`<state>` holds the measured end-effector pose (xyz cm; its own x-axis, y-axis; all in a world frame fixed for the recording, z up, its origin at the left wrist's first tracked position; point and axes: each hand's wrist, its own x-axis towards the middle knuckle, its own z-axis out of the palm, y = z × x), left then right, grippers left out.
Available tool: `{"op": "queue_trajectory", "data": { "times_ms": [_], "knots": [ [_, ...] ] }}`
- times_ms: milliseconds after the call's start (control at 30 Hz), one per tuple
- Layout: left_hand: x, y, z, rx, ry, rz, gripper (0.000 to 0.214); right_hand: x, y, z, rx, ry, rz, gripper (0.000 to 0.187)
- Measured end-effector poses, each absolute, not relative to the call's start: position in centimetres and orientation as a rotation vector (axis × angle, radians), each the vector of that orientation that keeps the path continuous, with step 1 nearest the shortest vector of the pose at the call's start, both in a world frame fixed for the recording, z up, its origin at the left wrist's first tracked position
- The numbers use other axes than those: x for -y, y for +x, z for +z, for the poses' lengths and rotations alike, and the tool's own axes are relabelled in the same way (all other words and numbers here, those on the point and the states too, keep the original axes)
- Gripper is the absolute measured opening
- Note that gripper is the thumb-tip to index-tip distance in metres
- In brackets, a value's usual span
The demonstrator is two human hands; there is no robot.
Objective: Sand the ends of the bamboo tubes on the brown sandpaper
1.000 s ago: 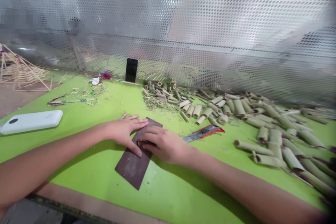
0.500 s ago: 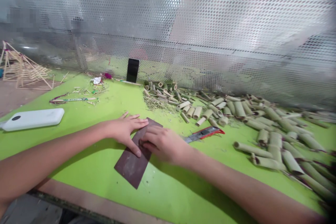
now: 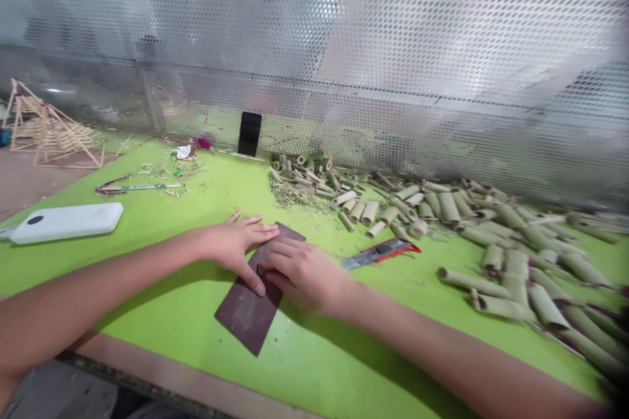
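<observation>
A dark brown sheet of sandpaper (image 3: pixel 248 314) lies flat on the green table top (image 3: pixel 171 262). My left hand (image 3: pixel 234 245) rests on the sheet's left edge, fingers stretched out and flat, thumb on the sheet. My right hand (image 3: pixel 302 272) sits on the sheet's upper right part, fingers curled and pressed down over a small piece that I cannot make out. A red and grey utility knife (image 3: pixel 381 252) lies just right of my right hand.
Several cut bamboo tubes (image 3: pixel 491 236) lie heaped across the right of the table, with shavings (image 3: pixel 295 195) behind my hands. A white power bank (image 3: pixel 66 221) lies at left, a phone (image 3: pixel 249 133) leans on the perforated metal screen (image 3: pixel 344 65), and a stick frame (image 3: pixel 49 131) stands far left.
My right hand has slid slightly back and forth on the sandpaper. My left hand and the sheet have stayed in place.
</observation>
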<state>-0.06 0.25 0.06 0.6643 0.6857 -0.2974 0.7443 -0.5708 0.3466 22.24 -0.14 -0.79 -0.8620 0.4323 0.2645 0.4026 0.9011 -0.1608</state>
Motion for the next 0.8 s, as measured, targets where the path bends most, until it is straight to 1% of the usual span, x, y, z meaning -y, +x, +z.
{"op": "queue_trajectory", "data": {
  "times_ms": [33, 133, 267, 367, 400, 500, 633, 733, 800],
  "knots": [
    [-0.25, -0.07, 0.08, -1.114, 2.439, -0.18, 0.125, 0.14, 22.26, -0.76, 2.778, -0.629, 0.145, 0.01],
    [-0.29, -0.09, 0.12, -1.141, 2.432, -0.195, 0.126, 0.12, 22.3, -0.58, 2.745, -0.838, 0.07, 0.011],
    [-0.33, -0.06, 0.14, -1.125, 2.444, -0.198, 0.125, 0.22, 22.26, -0.32, 2.797, -0.652, 0.145, 0.009],
    [-0.25, -0.03, 0.21, -1.139, 2.453, -0.214, 0.125, 0.3, 22.19, -0.2, 2.773, -0.845, 0.046, 0.011],
    [-0.2, -0.02, 0.25, -1.143, 2.456, -0.214, 0.124, 0.35, 22.15, -0.18, 2.764, -0.849, 0.03, 0.012],
    [-0.01, -0.02, 0.36, -1.134, 2.468, -0.205, 0.122, 0.45, 22.09, -0.18, 2.815, -0.631, 0.131, 0.011],
    [0.12, 0.0, 0.48, -1.155, 2.466, -0.226, 0.121, 0.15, 22.27, -0.35, 2.757, -0.881, 0.049, 0.012],
    [0.07, 0.02, 0.47, -1.153, 2.457, -0.223, 0.124, 0.13, 22.35, -0.62, 2.791, -0.614, 0.085, 0.012],
    [0.02, 0.01, 0.41, -1.148, 2.45, -0.216, 0.124, 0.19, 22.33, -0.81, 2.797, -0.568, 0.046, 0.013]
  ]
}}
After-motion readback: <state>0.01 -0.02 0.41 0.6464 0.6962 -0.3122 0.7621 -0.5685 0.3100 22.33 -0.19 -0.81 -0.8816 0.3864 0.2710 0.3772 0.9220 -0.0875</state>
